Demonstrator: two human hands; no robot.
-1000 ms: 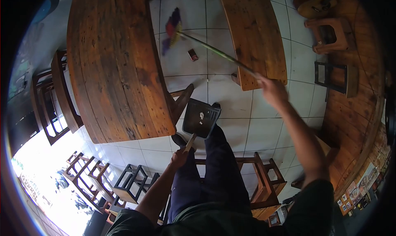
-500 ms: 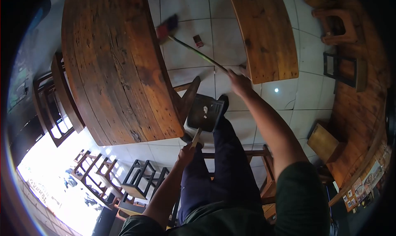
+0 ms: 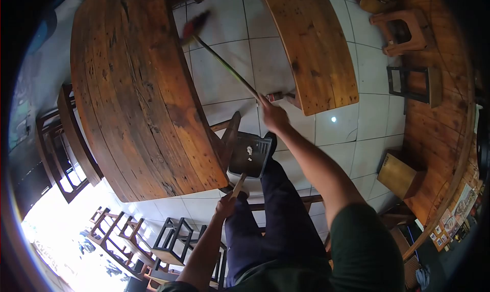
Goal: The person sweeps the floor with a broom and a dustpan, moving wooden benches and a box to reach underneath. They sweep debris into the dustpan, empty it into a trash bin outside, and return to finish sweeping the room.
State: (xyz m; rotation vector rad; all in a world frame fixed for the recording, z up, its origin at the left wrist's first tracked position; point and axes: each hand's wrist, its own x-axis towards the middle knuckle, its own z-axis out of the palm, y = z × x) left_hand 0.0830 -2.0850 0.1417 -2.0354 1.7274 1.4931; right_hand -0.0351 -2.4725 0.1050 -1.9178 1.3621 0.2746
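Closest in: keeps the left hand (image 3: 226, 206) closed round the pale wooden handle of the black square plastic dustpan (image 3: 250, 154). Holds that dustpan low by the white tiled floor (image 3: 337, 139), right against the toe of the dark blue trouser leg (image 3: 275, 200), with a white scrap (image 3: 249, 150) sitting inside. Cannot tell whether it rests on the tile or hangs just above. No change there from a second ago: same grip, same spot by the leg.

Further out: wraps the right hand (image 3: 273, 117) tight on the thin yellow-green stick of the broom (image 3: 227, 65). Has pulled that hand in, nearer the dustpan than a second ago, with the arm less stretched. Shows a small reddish box (image 3: 275, 96) on the tile just beside the knuckles, at the end of the curved wooden bench (image 3: 306, 42). Was lying out mid-aisle near the bristles a second ago, so looks dragged in towards the dustpan, though not in it yet.

Farthest: pokes the red and purple broom head (image 3: 195, 26) up the aisle, close against the rim of the big round wooden table (image 3: 127, 88), blurred with motion. Leaves the orange plastic stool (image 3: 400, 29) well apart at the far right.
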